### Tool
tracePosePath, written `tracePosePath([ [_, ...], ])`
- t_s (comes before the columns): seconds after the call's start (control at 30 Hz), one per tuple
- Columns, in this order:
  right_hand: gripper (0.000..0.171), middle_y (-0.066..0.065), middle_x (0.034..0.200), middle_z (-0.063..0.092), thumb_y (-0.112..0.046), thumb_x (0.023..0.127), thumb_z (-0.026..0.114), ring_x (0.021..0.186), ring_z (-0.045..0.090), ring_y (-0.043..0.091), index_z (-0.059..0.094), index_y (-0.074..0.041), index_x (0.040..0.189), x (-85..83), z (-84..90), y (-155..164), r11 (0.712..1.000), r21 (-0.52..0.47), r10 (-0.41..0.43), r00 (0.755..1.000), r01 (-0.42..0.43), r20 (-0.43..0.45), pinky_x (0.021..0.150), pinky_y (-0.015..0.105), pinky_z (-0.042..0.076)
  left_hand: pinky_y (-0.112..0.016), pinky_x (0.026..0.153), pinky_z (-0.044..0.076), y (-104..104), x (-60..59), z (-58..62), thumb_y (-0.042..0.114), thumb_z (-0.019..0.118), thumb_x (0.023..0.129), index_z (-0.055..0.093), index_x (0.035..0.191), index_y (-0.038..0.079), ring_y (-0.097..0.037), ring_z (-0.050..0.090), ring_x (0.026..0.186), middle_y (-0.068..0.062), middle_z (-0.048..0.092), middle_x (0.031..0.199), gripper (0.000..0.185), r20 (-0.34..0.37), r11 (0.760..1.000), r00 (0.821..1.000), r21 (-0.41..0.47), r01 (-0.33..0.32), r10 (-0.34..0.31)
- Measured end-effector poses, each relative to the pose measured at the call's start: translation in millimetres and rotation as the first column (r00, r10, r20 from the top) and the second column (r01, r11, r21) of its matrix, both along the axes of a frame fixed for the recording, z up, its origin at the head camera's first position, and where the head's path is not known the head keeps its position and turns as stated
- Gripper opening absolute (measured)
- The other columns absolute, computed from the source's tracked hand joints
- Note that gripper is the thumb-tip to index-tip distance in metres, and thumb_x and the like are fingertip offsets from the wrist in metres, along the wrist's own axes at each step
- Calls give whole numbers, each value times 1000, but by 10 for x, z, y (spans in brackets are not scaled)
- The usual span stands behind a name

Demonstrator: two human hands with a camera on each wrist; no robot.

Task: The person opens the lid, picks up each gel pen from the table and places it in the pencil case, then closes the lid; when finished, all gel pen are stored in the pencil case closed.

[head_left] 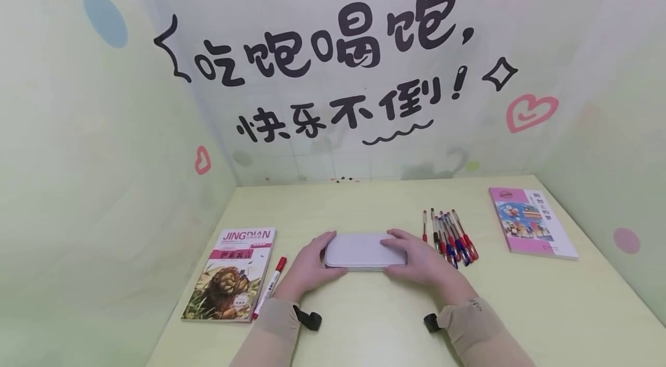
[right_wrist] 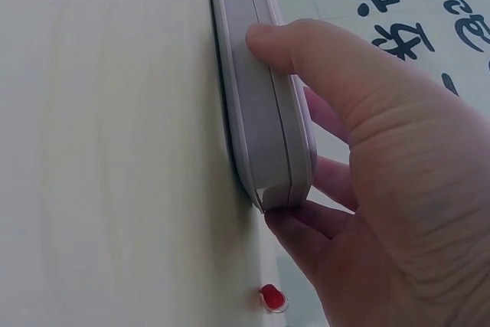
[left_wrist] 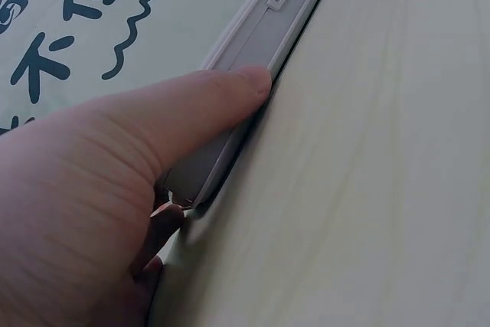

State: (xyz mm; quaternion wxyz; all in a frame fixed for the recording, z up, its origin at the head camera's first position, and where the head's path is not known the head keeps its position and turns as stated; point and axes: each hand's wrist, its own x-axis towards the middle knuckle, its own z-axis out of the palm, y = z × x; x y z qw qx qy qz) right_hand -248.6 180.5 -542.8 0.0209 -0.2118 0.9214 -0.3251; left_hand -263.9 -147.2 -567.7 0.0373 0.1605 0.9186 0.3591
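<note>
A closed, pale lilac pencil case (head_left: 364,250) with rounded corners lies flat near the middle of the table. My left hand (head_left: 316,263) grips its left end, the thumb along the near side and the fingers round the end and far side. At the other end, my right hand (head_left: 424,258) holds it the same way. In the left wrist view, the left thumb presses the side of the pencil case (left_wrist: 230,74), near a small slotted clasp. The right wrist view shows the right thumb on the side of the case (right_wrist: 264,128), with fingertips at its lower corner.
Several red, blue and black pens (head_left: 451,237) lie bunched right of the case. A book with a lion cover (head_left: 229,280) and a red-capped marker (head_left: 272,286) lie to the left. Another pink and white book (head_left: 531,222) is at the far right. Printed walls enclose the table (head_left: 374,321).
</note>
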Motion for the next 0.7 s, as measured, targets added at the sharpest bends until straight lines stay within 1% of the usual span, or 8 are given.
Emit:
tracePosePath([
  [0.13, 70, 18, 173, 47, -40, 89, 89, 152, 52, 51, 67, -21, 153, 0, 13, 6, 1000, 14, 1, 1000, -1, 8, 122, 68, 49, -54, 134, 41, 10, 1, 9, 45, 96, 83, 42, 170, 22, -36, 48, 160, -7, 45, 176, 105, 13, 1000, 1000, 0, -18, 18],
  [0.2, 71, 20, 172, 48, -41, 89, 89, 150, 53, 52, 67, -20, 153, -2, 28, 18, 999, 32, 9, 1000, -9, -1, 121, 68, 50, -54, 134, 41, 13, -4, 11, 45, 96, 83, 42, 170, 22, -36, 48, 160, -7, 46, 176, 105, 15, 1000, 1000, 2, -17, 17],
  [0.3, 71, 20, 172, 48, -41, 90, 89, 151, 52, 53, 66, -20, 154, -12, 49, 37, 1000, 26, 12, 1000, -13, 16, 122, 70, 49, -55, 134, 41, 10, -10, 8, 46, 96, 83, 42, 170, 23, -37, 48, 160, -8, 47, 175, 105, 18, 1000, 1000, 9, -13, 13],
  [0.43, 69, 19, 172, 49, -44, 93, 87, 154, 49, 53, 66, -18, 153, -31, 63, 74, 1000, -18, 25, 999, -24, 44, 125, 72, 44, -57, 134, 40, -6, -18, -8, 46, 97, 81, 42, 170, 26, -38, 49, 159, -7, 48, 174, 107, 24, 1000, 1000, 26, -15, 15],
  [0.57, 67, 18, 171, 50, -49, 95, 84, 156, 47, 53, 67, -19, 153, -49, 35, 105, 999, -38, 39, 998, -38, 39, 126, 74, 42, -59, 134, 39, -28, -33, -40, 48, 98, 78, 39, 172, 30, -39, 48, 160, -8, 49, 174, 112, 30, 999, 999, 39, -23, 22],
  [0.63, 66, 16, 172, 49, -52, 96, 82, 158, 44, 51, 67, -23, 153, -55, 9, 120, 999, -48, 20, 999, -18, 43, 127, 75, 39, -59, 135, 38, -37, -40, -53, 49, 99, 77, 37, 173, 32, -39, 47, 161, -8, 48, 174, 116, 37, 998, 999, 53, -30, 28],
  [0.7, 63, 14, 171, 52, -52, 97, 81, 158, 46, 51, 67, -26, 152, -57, -15, 137, 995, -97, -8, 998, 13, 55, 127, 77, 38, -59, 135, 38, -43, -46, -60, 49, 100, 75, 34, 174, 34, -38, 46, 161, -8, 47, 175, 120, 41, 997, 999, 64, -35, 33],
])
